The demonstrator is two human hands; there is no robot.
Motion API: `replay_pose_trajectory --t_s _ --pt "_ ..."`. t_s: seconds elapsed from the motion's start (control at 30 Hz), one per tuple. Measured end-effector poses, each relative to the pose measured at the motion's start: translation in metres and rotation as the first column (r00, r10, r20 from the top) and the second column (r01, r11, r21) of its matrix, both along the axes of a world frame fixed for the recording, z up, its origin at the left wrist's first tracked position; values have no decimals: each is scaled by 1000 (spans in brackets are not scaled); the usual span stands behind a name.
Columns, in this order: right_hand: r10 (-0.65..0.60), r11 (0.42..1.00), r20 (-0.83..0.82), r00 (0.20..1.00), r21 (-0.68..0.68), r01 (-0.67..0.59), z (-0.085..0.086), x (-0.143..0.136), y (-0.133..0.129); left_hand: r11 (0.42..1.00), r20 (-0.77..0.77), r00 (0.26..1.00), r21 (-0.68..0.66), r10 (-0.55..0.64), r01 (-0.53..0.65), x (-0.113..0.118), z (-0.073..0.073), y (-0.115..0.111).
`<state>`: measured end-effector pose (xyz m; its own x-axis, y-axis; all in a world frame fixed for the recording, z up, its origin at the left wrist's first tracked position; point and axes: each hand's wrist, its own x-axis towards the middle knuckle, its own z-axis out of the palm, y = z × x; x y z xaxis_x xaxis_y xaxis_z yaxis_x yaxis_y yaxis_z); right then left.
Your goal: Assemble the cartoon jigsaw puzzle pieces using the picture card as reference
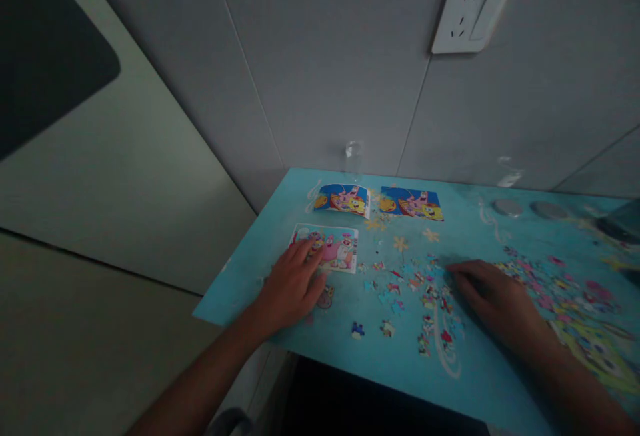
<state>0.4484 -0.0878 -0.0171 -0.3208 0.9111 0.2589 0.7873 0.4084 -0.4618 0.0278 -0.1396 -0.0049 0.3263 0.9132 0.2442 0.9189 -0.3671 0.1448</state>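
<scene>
My left hand lies with its fingers spread over the lower left of a cartoon picture card on the blue table. At the right edge of a scatter of small puzzle pieces rests my right hand, its fingers curled together; whether a piece is between them is hidden. Two single pieces, a dark blue one and a pale one, lie nearer the front edge. Behind the card are a curved blue picture sheet and a flat one.
More loose pieces spread to the right of my right hand. A clear cylinder stands at the back edge by the wall. Round silver lids lie at the back right. A wall socket is above.
</scene>
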Motion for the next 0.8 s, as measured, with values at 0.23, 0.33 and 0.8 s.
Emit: replay_pose_trajectory --t_s 0.23,0.33,0.8 --pt "-30 999 45 999 -17 31 -3 5 1 999 58 998 -27 34 -32 7 -2 -8" --pt "-43 998 55 998 -35 45 -3 6 1 1000 94 995 -3 28 -28 8 -2 -10" --pt "-67 997 33 997 -23 68 1 3 1 998 65 998 57 -1 -3 26 10 -39"
